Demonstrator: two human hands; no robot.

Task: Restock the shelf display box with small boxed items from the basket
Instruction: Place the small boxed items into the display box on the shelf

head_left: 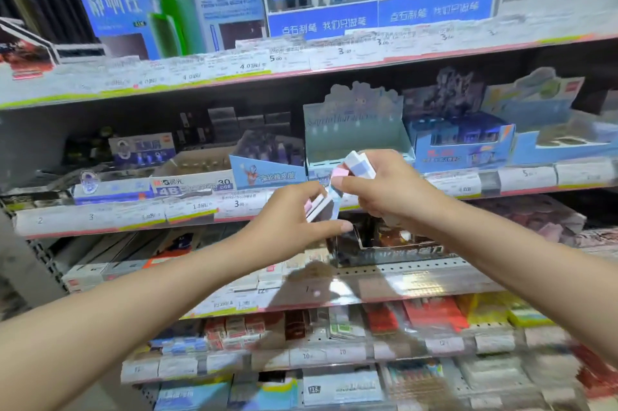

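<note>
A pale blue-green display box [354,133] with a scalloped back card stands on the middle shelf; its inside looks almost bare. Just in front of it my right hand [391,190] grips small boxed items [359,163], white, lilac and pink, held at the box's front lip. Lower and to the left, my left hand [291,216] holds a short stack of similar small boxes [322,208], pink and white with a dark side. The two hands nearly touch. No basket is in view.
Neighbouring display boxes crowd the shelf: a blue eraser box [267,173] on the left and a dark blue one [461,146] on the right. A price-label rail [200,210] runs along the shelf edge. More stocked shelves lie above and below.
</note>
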